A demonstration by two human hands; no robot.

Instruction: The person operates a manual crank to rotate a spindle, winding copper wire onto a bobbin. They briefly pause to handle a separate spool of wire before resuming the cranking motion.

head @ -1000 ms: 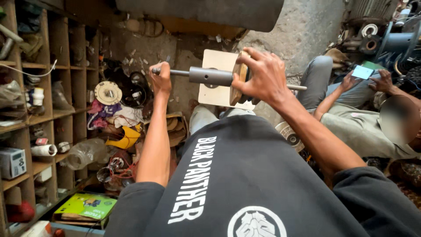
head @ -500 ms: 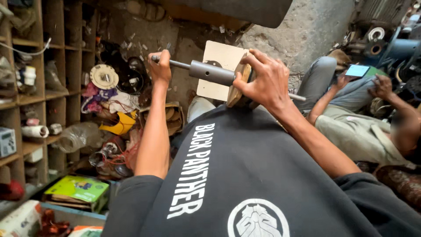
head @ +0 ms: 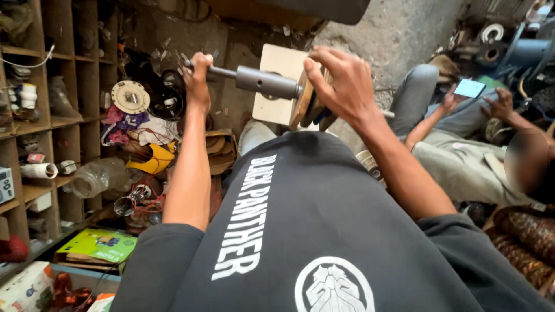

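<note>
Your left hand (head: 198, 78) is fisted around the thin end of the steel shaft (head: 254, 81), fingers wrapped tight on it. The shaft's long axis runs nearly level from that fist toward your right, tilting slightly down. Your right hand (head: 341, 86) sits at the other end, fingers spread and curled over the rims of the wooden discs (head: 306, 104) threaded on the shaft, thumb at the near side. The thick grey sleeve lies between your two hands, nearer the right. A pale board (head: 277, 86) shows just behind. To your right, a seated person (head: 462, 156) holds a phone (head: 469, 88).
</note>
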